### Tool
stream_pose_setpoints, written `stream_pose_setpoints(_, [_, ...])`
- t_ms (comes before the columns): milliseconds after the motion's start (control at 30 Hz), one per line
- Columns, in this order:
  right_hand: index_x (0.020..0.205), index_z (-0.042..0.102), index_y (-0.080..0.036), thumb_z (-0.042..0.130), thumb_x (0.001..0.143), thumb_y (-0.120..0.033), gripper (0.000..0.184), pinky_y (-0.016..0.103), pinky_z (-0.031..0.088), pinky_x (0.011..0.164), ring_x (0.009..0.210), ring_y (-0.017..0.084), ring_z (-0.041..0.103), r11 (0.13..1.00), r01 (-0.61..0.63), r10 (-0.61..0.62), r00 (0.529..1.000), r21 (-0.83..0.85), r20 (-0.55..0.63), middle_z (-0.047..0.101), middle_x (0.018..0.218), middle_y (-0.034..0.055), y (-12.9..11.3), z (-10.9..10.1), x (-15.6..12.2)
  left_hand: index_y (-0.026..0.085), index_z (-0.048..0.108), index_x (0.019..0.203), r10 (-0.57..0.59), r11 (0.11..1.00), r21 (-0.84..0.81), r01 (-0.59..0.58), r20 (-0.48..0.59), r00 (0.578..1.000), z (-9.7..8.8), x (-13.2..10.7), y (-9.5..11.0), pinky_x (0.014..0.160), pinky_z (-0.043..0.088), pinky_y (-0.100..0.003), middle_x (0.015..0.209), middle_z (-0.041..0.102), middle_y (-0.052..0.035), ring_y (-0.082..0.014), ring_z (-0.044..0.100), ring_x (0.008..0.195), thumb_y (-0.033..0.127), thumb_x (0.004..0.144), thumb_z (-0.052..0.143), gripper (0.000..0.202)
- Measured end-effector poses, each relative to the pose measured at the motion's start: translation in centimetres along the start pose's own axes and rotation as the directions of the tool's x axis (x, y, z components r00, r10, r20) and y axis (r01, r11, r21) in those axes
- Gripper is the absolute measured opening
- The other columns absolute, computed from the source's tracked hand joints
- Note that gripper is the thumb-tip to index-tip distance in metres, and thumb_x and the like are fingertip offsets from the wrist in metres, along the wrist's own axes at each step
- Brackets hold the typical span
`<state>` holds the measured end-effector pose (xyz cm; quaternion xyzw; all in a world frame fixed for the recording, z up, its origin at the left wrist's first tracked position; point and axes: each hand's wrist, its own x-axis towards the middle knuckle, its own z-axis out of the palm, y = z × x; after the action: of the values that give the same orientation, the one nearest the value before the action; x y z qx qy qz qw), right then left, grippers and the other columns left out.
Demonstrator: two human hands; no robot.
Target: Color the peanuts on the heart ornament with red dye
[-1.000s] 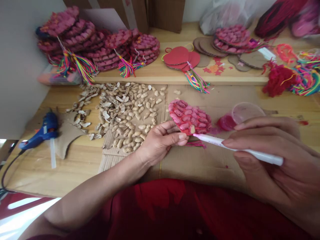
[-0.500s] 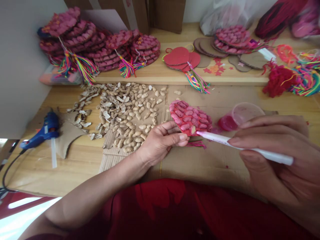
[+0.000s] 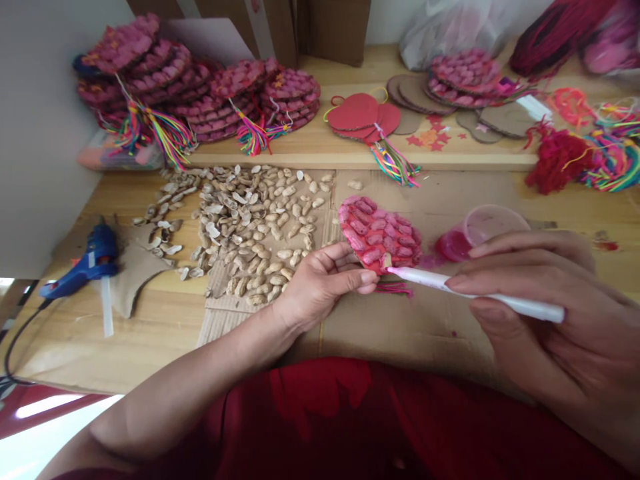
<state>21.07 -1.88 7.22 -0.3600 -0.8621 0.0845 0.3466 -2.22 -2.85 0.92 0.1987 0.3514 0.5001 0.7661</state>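
Note:
My left hand [image 3: 330,283] pinches the lower edge of a red cardboard piece covered in pink-painted peanut shells [image 3: 377,233], tilted toward me. One shell [image 3: 387,261] near its lower edge still shows pale tan. In my right hand [image 3: 540,320] is a white paintbrush [image 3: 480,293], held between thumb and fingers, its pink tip touching beside that pale shell. A pink tassel [image 3: 395,289] shows below the piece. Just beyond my right fingers a clear plastic cup [image 3: 493,223] lies tipped, with bright pink paint in it.
Loose peanut shells [image 3: 260,227] spread over cardboard at left, near a blue glue gun [image 3: 95,257]. Along the raised shelf stand stacks of finished pink pieces [image 3: 235,100], red cardboard shapes [image 3: 355,113], tassels and red yarn [image 3: 557,157].
My right hand and the brush have shifted slightly left, the tip moving around the pale shell, which shows less tan. My left hand keeps its hold, the piece tilting slightly.

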Motion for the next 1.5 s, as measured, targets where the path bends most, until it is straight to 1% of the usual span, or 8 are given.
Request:
stream_pose_setpoints(100, [0.104, 0.066, -0.031, 0.064, 0.090, -0.020, 0.018, 0.051, 0.053, 0.099, 0.097, 0.023, 0.068, 1.000, -0.003, 0.003, 1.000, -0.014, -0.017, 0.073, 0.090, 0.0006, 0.0, 0.0, 0.0, 0.014, 0.079, 0.095, 0.004, 1.000, 0.012, -0.004, -0.003, 1.000, -0.1, -0.1, -0.1, 0.066, 0.054, -0.021, 0.093, 0.080, -0.0063, -0.0117, 0.070, 0.074, 0.009, 0.067, 0.090, 0.030])
stream_pose_setpoints(267, [0.102, 0.066, -0.031, 0.062, 0.091, -0.021, 0.016, 0.051, 0.054, 0.099, 0.098, 0.023, 0.068, 0.999, -0.036, 0.036, 0.999, 0.024, 0.025, 0.073, 0.089, 0.0002, -0.3, -0.1, 0.2, 0.014, 0.079, 0.092, 0.024, 1.000, 0.010, -0.025, 0.037, 0.999, -0.1, -0.1, 0.0, 0.063, 0.053, -0.019, 0.083, 0.077, -0.0031, -0.0097, 0.068, 0.068, 0.008, 0.069, 0.088, 0.025])
stream_pose_setpoints(467, [0.103, 0.066, -0.033, 0.061, 0.090, -0.021, 0.018, 0.052, 0.053, 0.101, 0.096, 0.023, 0.068, 0.999, -0.050, 0.050, 0.999, 0.010, 0.003, 0.073, 0.090, -0.0003, -0.2, 0.0, 0.1, 0.014, 0.078, 0.096, 0.015, 0.999, 0.038, -0.016, 0.022, 1.000, -0.2, -0.1, -0.1, 0.067, 0.054, -0.021, 0.090, 0.078, -0.0045, -0.0110, 0.069, 0.073, 0.010, 0.069, 0.089, 0.030])
stream_pose_setpoints(667, [0.104, 0.068, -0.029, 0.067, 0.085, -0.018, 0.022, 0.050, 0.055, 0.096, 0.094, 0.023, 0.068, 0.999, 0.027, -0.026, 0.999, 0.046, -0.022, 0.073, 0.089, -0.0001, 0.4, 0.3, -0.1, 0.016, 0.077, 0.096, 0.033, 0.997, 0.070, -0.036, 0.043, 0.999, -0.5, -0.1, -0.4, 0.069, 0.054, -0.021, 0.089, 0.077, -0.0027, -0.0103, 0.068, 0.074, 0.009, 0.070, 0.088, 0.028])
stream_pose_setpoints(867, [0.102, 0.067, -0.030, 0.062, 0.089, -0.019, 0.018, 0.053, 0.053, 0.102, 0.098, 0.024, 0.068, 0.996, -0.064, 0.063, 0.998, 0.059, 0.016, 0.072, 0.090, 0.0008, 0.0, -0.1, 0.2, 0.015, 0.077, 0.092, 0.041, 0.997, 0.066, -0.045, 0.053, 0.998, -0.4, -0.2, -0.3, 0.067, 0.054, -0.019, 0.083, 0.076, -0.0015, -0.0085, 0.066, 0.068, 0.007, 0.072, 0.086, 0.023])
stream_pose_setpoints(1233, [0.102, 0.067, -0.030, 0.064, 0.088, -0.019, 0.017, 0.052, 0.054, 0.100, 0.097, 0.024, 0.068, 0.996, -0.049, 0.047, 0.999, 0.079, 0.016, 0.072, 0.089, 0.0008, -0.2, 0.0, 0.2, 0.015, 0.078, 0.095, 0.038, 0.997, 0.064, -0.042, 0.057, 0.998, -0.5, -0.1, -0.3, 0.067, 0.055, -0.018, 0.088, 0.077, -0.0028, -0.0086, 0.067, 0.072, 0.006, 0.073, 0.085, 0.025])
stream_pose_setpoints(1367, [0.103, 0.068, -0.032, 0.065, 0.087, -0.020, 0.020, 0.051, 0.054, 0.096, 0.092, 0.023, 0.068, 0.998, -0.041, 0.042, 0.999, 0.045, -0.021, 0.072, 0.089, -0.0005, -0.1, 0.1, 0.3, 0.016, 0.078, 0.097, 0.034, 0.997, 0.071, -0.038, 0.053, 0.998, -0.6, -0.1, -0.4, 0.066, 0.056, -0.017, 0.090, 0.078, -0.0033, -0.0095, 0.069, 0.075, 0.007, 0.073, 0.086, 0.027])
stream_pose_setpoints(1500, [0.100, 0.068, -0.031, 0.060, 0.091, -0.021, 0.016, 0.047, 0.051, 0.094, 0.099, 0.024, 0.067, 0.988, -0.152, 0.150, 0.982, -0.014, -0.118, 0.069, 0.089, 0.0020, 0.5, -0.8, -0.2, 0.015, 0.078, 0.097, 0.035, 0.995, 0.093, -0.040, 0.050, 0.998, -0.6, -0.2, -0.3, 0.066, 0.057, -0.017, 0.091, 0.077, -0.0043, -0.0103, 0.069, 0.076, 0.009, 0.073, 0.087, 0.027])
